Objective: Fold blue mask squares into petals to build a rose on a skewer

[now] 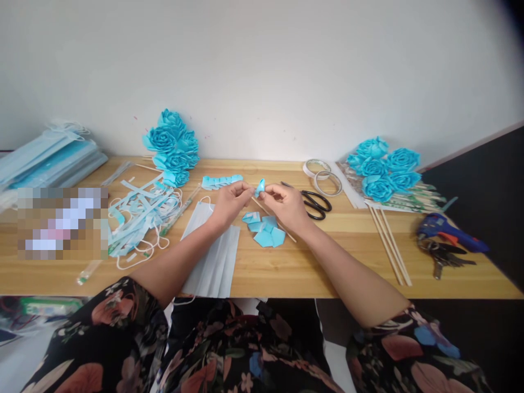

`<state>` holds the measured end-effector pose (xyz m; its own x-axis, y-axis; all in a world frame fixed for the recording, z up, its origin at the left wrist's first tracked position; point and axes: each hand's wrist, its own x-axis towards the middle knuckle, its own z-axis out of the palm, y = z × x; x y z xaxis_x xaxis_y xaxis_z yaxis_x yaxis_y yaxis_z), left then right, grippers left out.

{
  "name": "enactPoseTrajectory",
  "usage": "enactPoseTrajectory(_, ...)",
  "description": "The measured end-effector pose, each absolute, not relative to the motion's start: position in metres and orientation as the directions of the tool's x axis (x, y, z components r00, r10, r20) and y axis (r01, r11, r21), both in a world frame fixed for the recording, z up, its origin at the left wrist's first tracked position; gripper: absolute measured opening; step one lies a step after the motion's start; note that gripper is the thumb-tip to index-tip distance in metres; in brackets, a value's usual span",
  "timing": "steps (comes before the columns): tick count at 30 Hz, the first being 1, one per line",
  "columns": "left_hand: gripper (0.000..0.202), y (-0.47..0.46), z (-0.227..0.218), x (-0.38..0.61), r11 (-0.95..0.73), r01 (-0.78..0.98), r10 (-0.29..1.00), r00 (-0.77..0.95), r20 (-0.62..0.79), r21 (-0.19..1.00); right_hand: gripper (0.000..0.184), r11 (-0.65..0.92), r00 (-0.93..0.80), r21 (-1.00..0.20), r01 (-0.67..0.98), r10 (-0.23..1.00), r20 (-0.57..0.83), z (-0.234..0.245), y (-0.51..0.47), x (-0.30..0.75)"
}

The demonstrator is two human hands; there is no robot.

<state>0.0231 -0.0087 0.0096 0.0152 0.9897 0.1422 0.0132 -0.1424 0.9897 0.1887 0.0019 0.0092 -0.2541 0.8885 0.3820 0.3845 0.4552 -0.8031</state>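
Observation:
A small folded blue petal piece (261, 186) is pinched between both hands above the middle of the table. My left hand (233, 202) closes its fingertips on the piece's left side, and my right hand (285, 204) on its right. A thin wooden stick (289, 233) slants under my right hand; whether it joins the petal piece I cannot tell. Just below the hands lie loose blue petals (268, 232). A row of blue petals (222, 181) sits behind my left hand. Black-handled scissors (315, 204) lie beyond my right hand, partly hidden by it.
A face mask (213, 262) lies under my left forearm, with cut strips (143, 204) further left. Finished blue flowers stand at back left (174, 144) and right (385, 169). Tape rolls (327, 184), wooden sticks (388, 245), a blue glue gun (440, 229) and keys (442, 256) are rightward.

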Motion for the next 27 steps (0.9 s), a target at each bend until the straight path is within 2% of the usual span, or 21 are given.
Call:
enactPoseTrajectory(4,0.021,-0.0091,0.0127,0.0231,-0.133,-0.023,0.991,0.006,0.133,0.991,0.015,0.444,-0.236,-0.81,0.382,0.895,0.379,0.0113,0.0014,0.1886)
enactPoseTrajectory(11,0.03,-0.0104,0.0137,0.0226,-0.186,0.022,0.982,0.032,0.185,0.982,0.017,0.445,-0.226,-0.817,0.367,0.895,0.386,0.0129,0.0,0.1877)
enactPoseTrajectory(17,0.024,-0.0084,0.0096,0.0228,-0.191,0.043,0.981,0.04,0.189,0.981,0.016,0.445,-0.22,-0.807,0.389,0.895,0.387,0.0131,0.0007,0.1887)
enactPoseTrajectory(27,0.025,-0.0081,0.008,0.0227,-0.196,0.069,0.98,0.041,0.194,0.978,0.016,0.434,-0.226,-0.807,0.401,0.9,0.372,0.0131,0.0005,0.1886)
